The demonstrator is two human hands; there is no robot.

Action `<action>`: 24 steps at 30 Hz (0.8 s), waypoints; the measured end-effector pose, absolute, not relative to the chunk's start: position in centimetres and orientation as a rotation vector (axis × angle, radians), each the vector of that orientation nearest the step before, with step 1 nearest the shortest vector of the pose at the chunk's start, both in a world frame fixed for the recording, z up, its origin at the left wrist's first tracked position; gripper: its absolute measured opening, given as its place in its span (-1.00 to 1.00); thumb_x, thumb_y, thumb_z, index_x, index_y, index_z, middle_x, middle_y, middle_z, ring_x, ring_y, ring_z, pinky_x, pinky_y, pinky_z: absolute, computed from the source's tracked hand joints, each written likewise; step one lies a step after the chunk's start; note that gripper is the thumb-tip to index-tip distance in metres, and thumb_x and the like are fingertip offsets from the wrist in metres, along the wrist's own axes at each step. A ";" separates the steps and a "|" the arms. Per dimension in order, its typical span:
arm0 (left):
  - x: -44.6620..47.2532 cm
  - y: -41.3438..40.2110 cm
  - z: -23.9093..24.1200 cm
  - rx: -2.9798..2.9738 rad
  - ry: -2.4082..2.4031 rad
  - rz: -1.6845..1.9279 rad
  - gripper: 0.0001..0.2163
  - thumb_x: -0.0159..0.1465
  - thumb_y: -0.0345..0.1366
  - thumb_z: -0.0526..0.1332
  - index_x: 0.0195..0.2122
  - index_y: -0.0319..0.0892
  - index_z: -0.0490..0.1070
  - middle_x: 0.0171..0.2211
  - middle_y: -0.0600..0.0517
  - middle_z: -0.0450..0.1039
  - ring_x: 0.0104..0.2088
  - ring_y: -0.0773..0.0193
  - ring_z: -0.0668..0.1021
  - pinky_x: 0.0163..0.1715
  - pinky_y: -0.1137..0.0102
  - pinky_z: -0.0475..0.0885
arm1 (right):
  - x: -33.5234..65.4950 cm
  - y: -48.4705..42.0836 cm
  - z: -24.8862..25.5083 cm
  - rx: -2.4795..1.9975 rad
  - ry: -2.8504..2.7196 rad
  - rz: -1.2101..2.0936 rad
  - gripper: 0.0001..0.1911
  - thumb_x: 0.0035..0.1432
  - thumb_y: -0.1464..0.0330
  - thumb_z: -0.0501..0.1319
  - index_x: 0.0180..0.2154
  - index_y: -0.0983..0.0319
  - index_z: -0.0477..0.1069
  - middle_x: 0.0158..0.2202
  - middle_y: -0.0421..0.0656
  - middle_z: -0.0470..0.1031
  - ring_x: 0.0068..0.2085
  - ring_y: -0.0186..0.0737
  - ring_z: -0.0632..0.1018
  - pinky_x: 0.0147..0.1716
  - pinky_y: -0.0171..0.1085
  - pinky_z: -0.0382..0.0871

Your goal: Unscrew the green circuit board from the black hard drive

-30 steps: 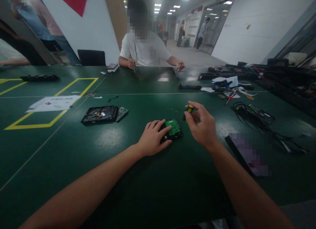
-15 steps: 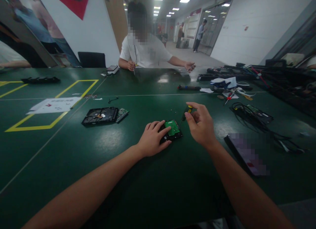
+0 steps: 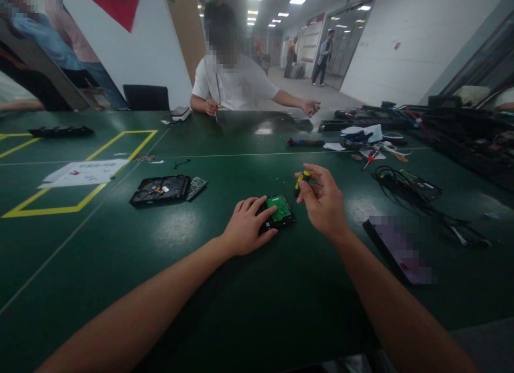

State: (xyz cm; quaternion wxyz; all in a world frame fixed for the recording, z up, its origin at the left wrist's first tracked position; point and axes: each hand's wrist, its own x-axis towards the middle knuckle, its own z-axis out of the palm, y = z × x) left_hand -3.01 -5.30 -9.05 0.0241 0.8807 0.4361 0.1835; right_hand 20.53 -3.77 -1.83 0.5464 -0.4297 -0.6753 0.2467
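Drive [image 3: 286, 221] lies in from the surface's [image 3: 257, 308] near edge, partly under the spread left hand [image 3: 247, 231], the right hand [image 3: 324, 204] gripping a screwdriver [image 3: 302, 182], and looks stiff, fairly dense, its board [image 3: 281, 207] likely fragile, so best held by its sides.

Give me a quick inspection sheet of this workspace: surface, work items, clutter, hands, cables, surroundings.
Surface: green table, with light reflections and yellow marking lines at left.
Work items: black unit with a green circuit board on top; yellow-and-black screwdriver at its right edge, tip contact unclear.
Clutter: opened black drive at left, papers farther left, blurred flat object at right.
Hands: left hand spread over the black unit; right hand grips the screwdriver handle with its fingers.
Cables: black cables, loosely tangled at right.
Surroundings: person in a white shirt across the table; others in the background.
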 end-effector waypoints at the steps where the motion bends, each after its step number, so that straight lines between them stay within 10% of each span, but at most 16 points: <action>1: -3.0 -5.3 -9.0 2.727 1.351 0.567 -0.42 0.42 0.07 0.23 0.41 0.02 0.32 0.45 -0.16 0.17 0.37 -0.25 0.28 0.30 -0.21 0.24 | 20.5 -3.8 -1.8 -1.008 -1.600 0.594 -0.64 0.43 0.21 0.22 0.20 0.03 0.36 0.09 -0.11 0.56 -0.43 -0.36 0.55 -0.40 -0.19 0.53; 24: -3.0 -5.3 -9.0 2.732 1.356 0.560 -0.41 0.42 0.07 0.24 0.41 0.01 0.32 0.45 -0.17 0.18 0.36 -0.25 0.29 0.29 -0.21 0.25 | 21.0 -3.7 -1.7 -1.036 -1.679 0.546 -0.58 0.38 0.27 0.26 0.23 0.04 0.37 0.08 -0.10 0.60 -0.43 -0.32 0.59 -0.37 -0.15 0.59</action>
